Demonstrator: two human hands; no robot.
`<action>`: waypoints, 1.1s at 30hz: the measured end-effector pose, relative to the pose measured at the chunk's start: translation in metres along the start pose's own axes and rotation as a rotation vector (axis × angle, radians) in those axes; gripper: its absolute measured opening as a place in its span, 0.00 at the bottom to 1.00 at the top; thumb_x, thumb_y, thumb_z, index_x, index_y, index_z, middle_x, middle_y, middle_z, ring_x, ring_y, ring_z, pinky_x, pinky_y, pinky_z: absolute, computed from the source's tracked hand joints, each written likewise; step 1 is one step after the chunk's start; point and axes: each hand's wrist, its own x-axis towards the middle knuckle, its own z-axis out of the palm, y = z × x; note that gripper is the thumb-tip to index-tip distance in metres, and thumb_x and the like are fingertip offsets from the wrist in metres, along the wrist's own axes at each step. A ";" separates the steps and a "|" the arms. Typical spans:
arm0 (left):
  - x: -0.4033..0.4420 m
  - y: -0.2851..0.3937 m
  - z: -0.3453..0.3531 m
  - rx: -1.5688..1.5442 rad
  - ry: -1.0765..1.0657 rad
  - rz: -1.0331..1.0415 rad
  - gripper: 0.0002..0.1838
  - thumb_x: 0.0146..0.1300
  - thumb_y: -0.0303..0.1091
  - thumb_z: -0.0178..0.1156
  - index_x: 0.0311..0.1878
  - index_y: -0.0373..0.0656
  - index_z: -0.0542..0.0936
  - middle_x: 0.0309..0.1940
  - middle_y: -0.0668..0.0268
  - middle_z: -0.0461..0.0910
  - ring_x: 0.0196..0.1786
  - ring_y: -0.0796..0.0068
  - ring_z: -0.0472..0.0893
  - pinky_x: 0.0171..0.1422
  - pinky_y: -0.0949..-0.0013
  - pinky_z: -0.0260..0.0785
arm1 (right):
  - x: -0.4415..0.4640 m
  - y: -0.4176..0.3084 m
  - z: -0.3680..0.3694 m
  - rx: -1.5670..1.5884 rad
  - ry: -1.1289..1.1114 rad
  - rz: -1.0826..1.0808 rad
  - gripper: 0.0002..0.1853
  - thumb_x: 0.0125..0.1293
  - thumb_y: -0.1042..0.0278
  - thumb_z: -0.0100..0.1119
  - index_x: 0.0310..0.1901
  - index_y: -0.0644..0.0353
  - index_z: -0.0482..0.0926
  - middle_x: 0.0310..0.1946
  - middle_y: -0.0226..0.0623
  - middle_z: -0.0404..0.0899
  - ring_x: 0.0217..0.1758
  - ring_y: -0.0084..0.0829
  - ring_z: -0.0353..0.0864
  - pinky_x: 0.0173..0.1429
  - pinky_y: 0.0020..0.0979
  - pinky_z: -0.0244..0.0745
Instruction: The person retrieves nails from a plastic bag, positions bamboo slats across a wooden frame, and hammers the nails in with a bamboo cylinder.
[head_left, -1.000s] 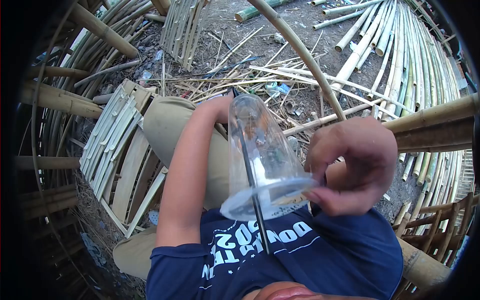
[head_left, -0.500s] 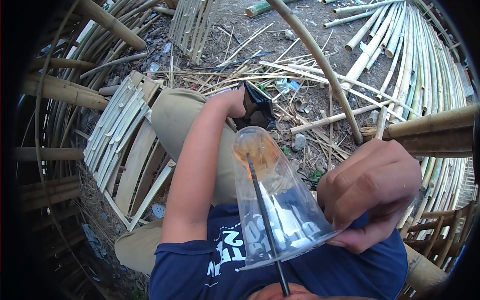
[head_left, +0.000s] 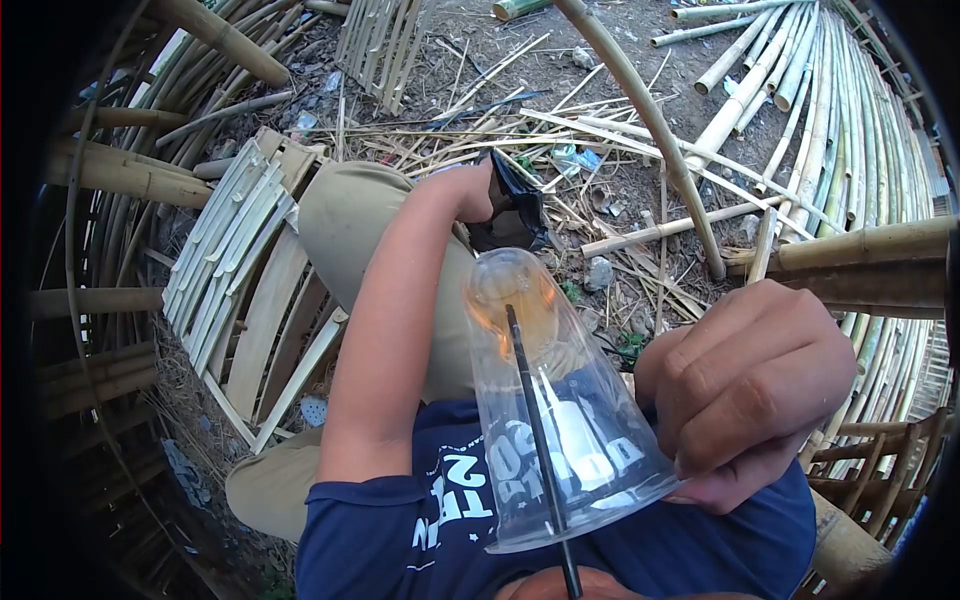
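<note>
My right hand (head_left: 755, 385) pinches the rim of a clear plastic cup (head_left: 590, 440) with white print. The cup is tipped up in front of my chest, its base pointing away from me. A little amber liquid (head_left: 515, 305) shows at the base. A black straw (head_left: 530, 410) runs inside the cup, its other end at my mouth. Beyond my knee, my left hand (head_left: 468, 192) is closed on a black plastic bag (head_left: 515, 205). Its fingertips are mostly hidden behind the wrist and the bag.
Split bamboo slats (head_left: 225, 250) lean beside my left leg. A curved bamboo pole (head_left: 640, 110) rises ahead to the right. Cut bamboo poles (head_left: 830, 120) lie stacked at the right. Bamboo strips (head_left: 640, 140) and shavings litter the soil around a small stone (head_left: 598, 273).
The cup and my right hand shift slightly, and the straw's inner tip moves a little to the right. My left hand stays on the black bag.
</note>
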 end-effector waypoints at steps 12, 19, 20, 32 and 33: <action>-0.002 0.001 -0.001 -0.008 -0.004 0.001 0.52 0.56 0.22 0.53 0.85 0.32 0.43 0.66 0.39 0.79 0.67 0.48 0.81 0.70 0.59 0.74 | 0.001 -0.001 -0.001 0.006 -0.016 0.028 0.08 0.61 0.83 0.75 0.32 0.71 0.82 0.19 0.45 0.80 0.17 0.33 0.77 0.20 0.32 0.69; -0.009 0.008 -0.007 -0.027 -0.043 -0.013 0.52 0.56 0.21 0.52 0.86 0.33 0.43 0.65 0.39 0.79 0.67 0.48 0.81 0.69 0.58 0.74 | 0.000 -0.001 -0.004 0.010 -0.028 0.047 0.08 0.60 0.84 0.76 0.32 0.71 0.82 0.20 0.44 0.81 0.18 0.33 0.78 0.22 0.32 0.72; -0.012 0.009 -0.008 -0.032 -0.041 -0.012 0.52 0.56 0.21 0.53 0.86 0.33 0.43 0.65 0.39 0.79 0.67 0.48 0.81 0.69 0.58 0.74 | 0.000 -0.001 -0.004 0.007 -0.030 0.047 0.08 0.60 0.84 0.76 0.33 0.71 0.82 0.20 0.44 0.81 0.18 0.32 0.78 0.22 0.32 0.72; 0.007 -0.005 0.002 0.036 -0.032 0.007 0.51 0.57 0.25 0.52 0.86 0.34 0.43 0.67 0.43 0.79 0.66 0.47 0.82 0.71 0.54 0.74 | -0.008 0.009 -0.018 -0.024 0.039 0.197 0.10 0.55 0.81 0.76 0.34 0.71 0.82 0.23 0.41 0.83 0.23 0.31 0.85 0.26 0.26 0.78; 0.007 -0.005 0.001 0.037 -0.029 0.008 0.51 0.58 0.25 0.52 0.86 0.34 0.43 0.67 0.43 0.79 0.66 0.47 0.82 0.71 0.54 0.74 | -0.010 0.013 -0.020 -0.052 0.068 0.208 0.10 0.55 0.80 0.76 0.35 0.71 0.81 0.24 0.40 0.83 0.24 0.29 0.85 0.27 0.26 0.79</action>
